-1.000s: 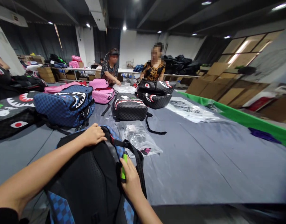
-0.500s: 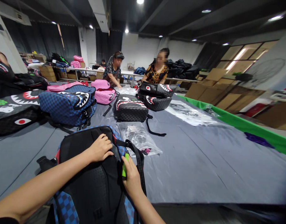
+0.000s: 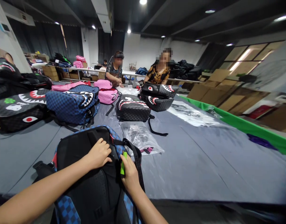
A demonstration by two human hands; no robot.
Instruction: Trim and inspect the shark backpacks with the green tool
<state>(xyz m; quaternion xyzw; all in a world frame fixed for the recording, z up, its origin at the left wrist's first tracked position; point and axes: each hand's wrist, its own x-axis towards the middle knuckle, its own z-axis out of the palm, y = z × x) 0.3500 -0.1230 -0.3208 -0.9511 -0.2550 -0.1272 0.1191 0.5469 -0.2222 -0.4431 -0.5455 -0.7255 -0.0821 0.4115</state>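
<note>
A blue checkered backpack (image 3: 87, 183) with a black padded back stands close in front of me, its back side facing me. My left hand (image 3: 100, 153) grips the black fabric near its upper middle, fingers curled. In my right hand (image 3: 129, 171) is a green-handled tool (image 3: 123, 163), its thin tip pointing up beside the backpack's right edge and black strap (image 3: 138, 158). What the tip touches is too small to tell. Beyond the backpack lies a clear plastic bag (image 3: 141, 138) with something pink and black inside.
On the grey table (image 3: 192, 165) sit a blue shark-mouth bag (image 3: 73, 102), a black one (image 3: 133, 109), stacked black bags (image 3: 157, 96) and pink bags (image 3: 107, 95). Two people stand across it. A green edge (image 3: 238, 126) and cardboard (image 3: 227, 90) are at the right.
The view has shifted slightly, so the far bags sit a little further right. Both hands keep their holds, and the near backpack sits slightly further left in view.
</note>
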